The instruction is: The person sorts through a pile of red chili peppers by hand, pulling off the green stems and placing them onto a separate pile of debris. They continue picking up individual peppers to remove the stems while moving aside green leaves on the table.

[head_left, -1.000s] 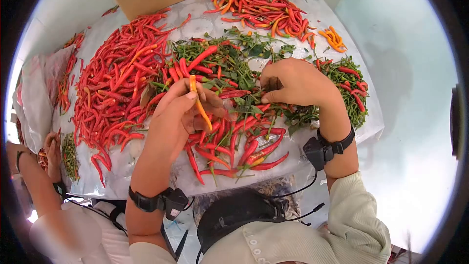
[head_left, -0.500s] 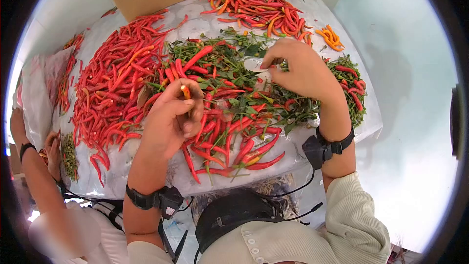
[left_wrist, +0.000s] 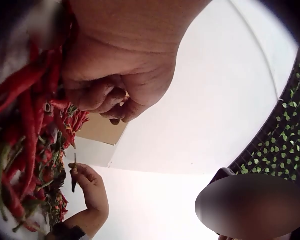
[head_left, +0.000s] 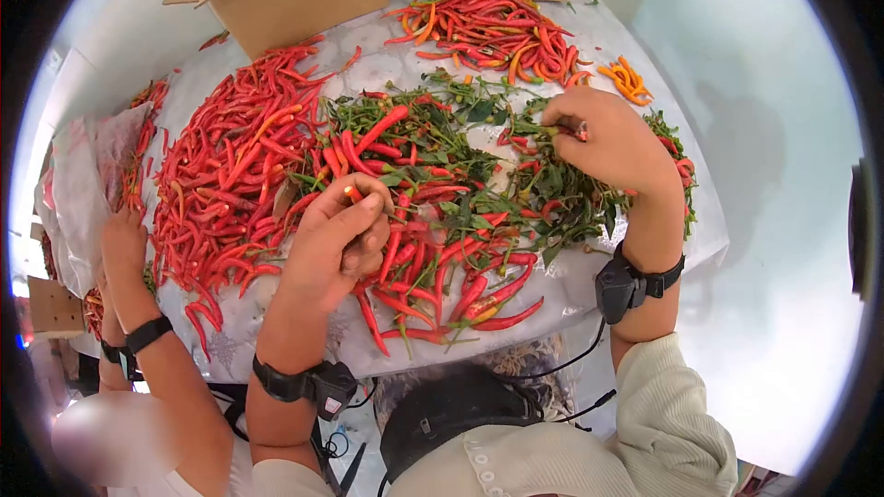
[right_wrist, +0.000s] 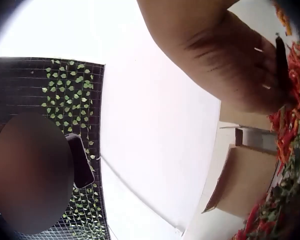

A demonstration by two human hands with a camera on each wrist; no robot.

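Note:
My left hand [head_left: 333, 248], fingers curled, holds a chili pepper [head_left: 353, 194] whose orange-red end pokes up between thumb and forefinger. The rest of that pepper is hidden in the hand. Over the right side of the leafy chili heap [head_left: 479, 166], my right hand [head_left: 615, 143] pinches a small dark chili [left_wrist: 73, 183] between thumb and fingers. Loose red chilies with green stems [head_left: 442, 290] lie just below and right of the left hand. To its left spreads a large pile of red chilies [head_left: 230, 166].
Farther back is another red chili pile [head_left: 488, 28], with a few orange chilies [head_left: 626, 81] beside it. Cardboard boxes [head_left: 299, 0] stand at the far edge. At left, another person's arm [head_left: 166, 350] reaches toward a plastic bag [head_left: 87, 184].
The orange chili in my left hand has been drawn into the fingers, with only its end showing. My right hand has moved right from the leafy heap's middle and now pinches a dark chili.

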